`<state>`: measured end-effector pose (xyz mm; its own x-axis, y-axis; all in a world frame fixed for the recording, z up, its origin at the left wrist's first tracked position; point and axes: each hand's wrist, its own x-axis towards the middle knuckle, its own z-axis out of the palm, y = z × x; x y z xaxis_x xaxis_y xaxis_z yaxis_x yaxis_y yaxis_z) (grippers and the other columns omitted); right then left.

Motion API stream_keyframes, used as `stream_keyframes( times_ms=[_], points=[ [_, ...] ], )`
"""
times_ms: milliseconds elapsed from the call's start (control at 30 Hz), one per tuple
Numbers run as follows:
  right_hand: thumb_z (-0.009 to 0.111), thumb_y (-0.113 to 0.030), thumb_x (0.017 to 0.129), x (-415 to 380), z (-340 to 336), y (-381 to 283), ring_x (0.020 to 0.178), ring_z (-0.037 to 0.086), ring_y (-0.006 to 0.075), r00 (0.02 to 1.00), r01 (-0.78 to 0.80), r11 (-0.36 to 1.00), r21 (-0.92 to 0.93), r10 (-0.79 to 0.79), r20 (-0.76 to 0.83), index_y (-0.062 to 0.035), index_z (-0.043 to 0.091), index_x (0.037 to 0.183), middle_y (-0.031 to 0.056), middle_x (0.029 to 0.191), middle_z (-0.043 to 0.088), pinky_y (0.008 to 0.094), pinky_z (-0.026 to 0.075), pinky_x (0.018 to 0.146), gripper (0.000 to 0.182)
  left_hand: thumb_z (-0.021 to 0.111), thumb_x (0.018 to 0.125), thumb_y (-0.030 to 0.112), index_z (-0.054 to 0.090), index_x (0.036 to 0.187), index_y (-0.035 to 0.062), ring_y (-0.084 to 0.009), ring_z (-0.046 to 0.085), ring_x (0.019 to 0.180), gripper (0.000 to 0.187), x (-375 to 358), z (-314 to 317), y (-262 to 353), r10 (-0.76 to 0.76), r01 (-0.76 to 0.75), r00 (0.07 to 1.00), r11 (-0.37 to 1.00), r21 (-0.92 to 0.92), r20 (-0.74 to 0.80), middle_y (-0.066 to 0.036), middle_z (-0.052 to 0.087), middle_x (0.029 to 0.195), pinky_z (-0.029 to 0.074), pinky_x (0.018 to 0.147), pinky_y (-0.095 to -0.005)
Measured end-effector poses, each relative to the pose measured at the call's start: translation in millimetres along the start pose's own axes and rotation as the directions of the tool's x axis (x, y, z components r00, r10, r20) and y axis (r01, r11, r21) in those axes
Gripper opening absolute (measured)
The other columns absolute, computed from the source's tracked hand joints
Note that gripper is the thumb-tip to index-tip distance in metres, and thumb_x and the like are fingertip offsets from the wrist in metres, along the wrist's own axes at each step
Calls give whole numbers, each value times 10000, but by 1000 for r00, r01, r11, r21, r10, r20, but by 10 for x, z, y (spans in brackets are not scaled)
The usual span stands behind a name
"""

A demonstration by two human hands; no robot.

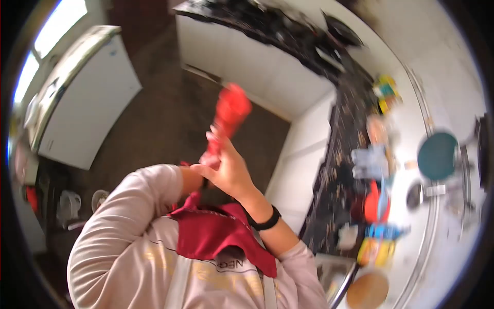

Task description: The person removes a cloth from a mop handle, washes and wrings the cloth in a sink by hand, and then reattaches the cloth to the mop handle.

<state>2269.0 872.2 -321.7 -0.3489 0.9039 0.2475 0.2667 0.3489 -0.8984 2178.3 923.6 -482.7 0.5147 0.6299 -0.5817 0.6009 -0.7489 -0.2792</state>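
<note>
A red, motion-blurred item [234,105] that looks like a rubber glove extends upward in front of my chest, with a narrow lower part. My right hand [226,167], with a black band at its wrist, is closed around that lower part. My left forearm [190,180] reaches in from the left and crosses behind the right hand. Whether my left hand is inside the red item or behind it, I cannot make out. Dark red cloth [216,232] hangs over my light top, below both hands.
A dark counter [329,170] curves along the back and right, carrying yellow packets [375,251], a blue item [383,231] and a round wooden board [367,291]. A green pan [437,155] hangs on the right wall. At left stands a white cabinet [92,98].
</note>
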Motion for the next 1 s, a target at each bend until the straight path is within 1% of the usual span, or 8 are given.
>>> stream_keyframes(
  times_ms=[100, 200, 300, 400, 433, 567, 867, 1000],
  points=[
    [668, -143, 802, 380, -283, 321, 583, 600, 117, 979, -155, 969, 194, 124, 163, 5, 583, 804, 73, 678, 608, 258, 475, 543, 171, 612, 720, 254, 688, 793, 89, -245, 623, 744, 196, 309, -35, 82, 126, -154, 978, 974, -164, -167, -59, 639, 738, 492, 618, -399],
    [623, -142, 839, 714, -544, 771, 441, 542, 97, 987, 66, 997, 29, -70, 143, 8, 579, 802, 67, 621, 596, 235, 420, 435, 161, 603, 731, 260, 682, 794, 66, -267, 619, 756, 220, 364, -316, 80, 352, -454, 851, 866, -208, -390, -84, 640, 754, 496, 653, -417],
    [602, -169, 863, 1167, -864, 927, 425, 523, 89, 975, -171, 968, 182, 139, 176, 8, 563, 851, 75, 679, 610, 211, 401, 408, 183, 556, 771, 245, 638, 824, 17, -298, 607, 797, 248, 572, -322, -33, 411, -718, 696, 389, -577, -589, -148, 635, 810, 478, 726, -418],
    [589, -263, 877, 1641, -1026, 1065, 380, 450, 66, 981, -148, 973, 178, 122, 150, -12, 533, 823, 73, 719, 607, 199, 351, 370, 263, 536, 786, 242, 635, 864, 31, -314, 603, 826, 246, 119, -273, -569, 111, -370, 928, 149, -917, -356, -155, 632, 843, 468, 746, -422],
    [588, -274, 877, 1803, -1029, 1087, 381, 438, 61, 981, -141, 974, 178, 113, 158, -11, 534, 827, 69, 718, 607, 196, 344, 368, 273, 523, 796, 238, 630, 892, 44, -307, 601, 856, 241, -10, -145, -804, -58, -186, 973, 381, -906, -224, -147, 630, 873, 468, 748, -415],
    [590, -291, 874, 2320, -781, 1169, 386, 411, 49, 980, -83, 984, 158, 53, 189, -9, 542, 838, 56, 707, 601, 186, 326, 363, 288, 526, 774, 311, 639, 970, 108, -313, 605, 867, 304, -911, 747, -1369, -659, 542, 671, 123, -831, 340, -120, 638, 894, 482, 745, -424],
    [601, -239, 869, 3903, 112, 1315, 409, 459, 71, 957, -70, 994, 79, 45, 287, -8, 572, 793, 31, 654, 566, 213, 356, 370, 245, 576, 809, 297, 654, 978, 39, -280, 632, 804, 318, -1663, 2344, -1767, -404, 423, 485, -669, -612, 776, -137, 661, 871, 484, 742, -376],
    [588, -170, 873, 4729, 521, 1054, 395, 448, 68, 978, -8, 999, 49, -3, 208, 8, 577, 815, 43, 711, 580, 206, 350, 374, 187, 574, 815, 313, 637, 1021, 49, -284, 611, 915, 340, -1478, 2833, -2476, -595, 347, 549, -477, -808, 587, -153, 653, 930, 474, 800, -373]
  ],
)
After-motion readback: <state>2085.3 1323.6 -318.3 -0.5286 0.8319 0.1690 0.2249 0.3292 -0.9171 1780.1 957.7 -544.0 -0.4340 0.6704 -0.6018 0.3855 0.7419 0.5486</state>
